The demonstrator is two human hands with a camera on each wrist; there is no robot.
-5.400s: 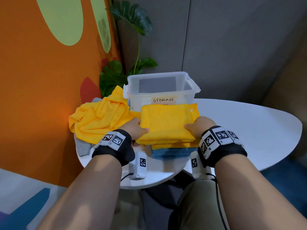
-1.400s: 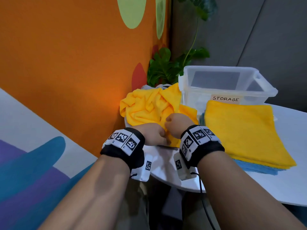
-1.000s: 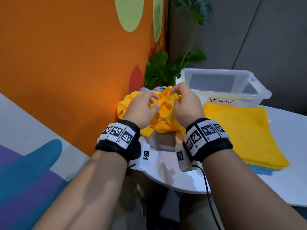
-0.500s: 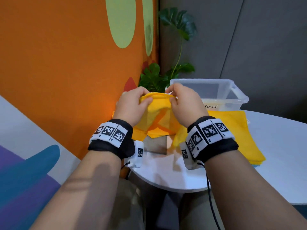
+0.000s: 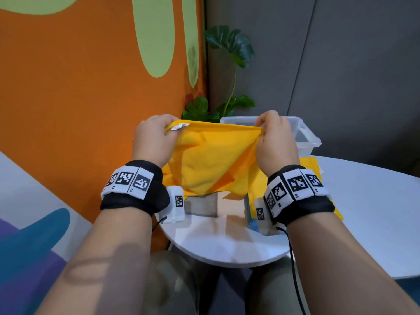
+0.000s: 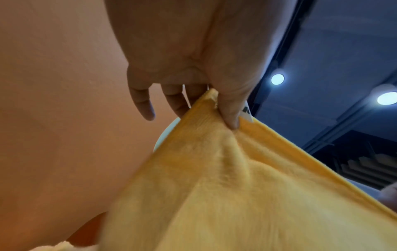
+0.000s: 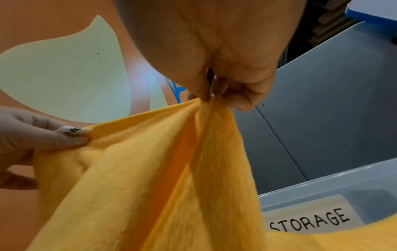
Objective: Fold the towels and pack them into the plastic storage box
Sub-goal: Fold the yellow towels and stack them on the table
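Observation:
A yellow towel (image 5: 211,160) hangs in the air above the table, stretched by its top edge between both hands. My left hand (image 5: 154,137) pinches the corner with the white care tag (image 5: 179,126); thumb and fingers clamp the cloth (image 6: 214,105). My right hand (image 5: 272,135) pinches the other end of the edge, the cloth bunched under its fingers (image 7: 214,96). The clear plastic storage box (image 5: 304,137), labelled STORAGE (image 7: 309,220), stands behind the towel. Folded yellow towels (image 5: 318,164) lie in front of the box over a blue one (image 5: 250,214), mostly hidden by my right wrist.
The round white table (image 5: 363,212) has bare surface at the right and front. A grey cloth (image 5: 202,205) lies under the hanging towel. An orange wall (image 5: 79,98) runs close on the left, with a green plant (image 5: 227,64) in the corner behind the box.
Both hands have lifted the yellow towel off the pile and moved apart, pulling its top edge taut. The hands were close together half a second ago.

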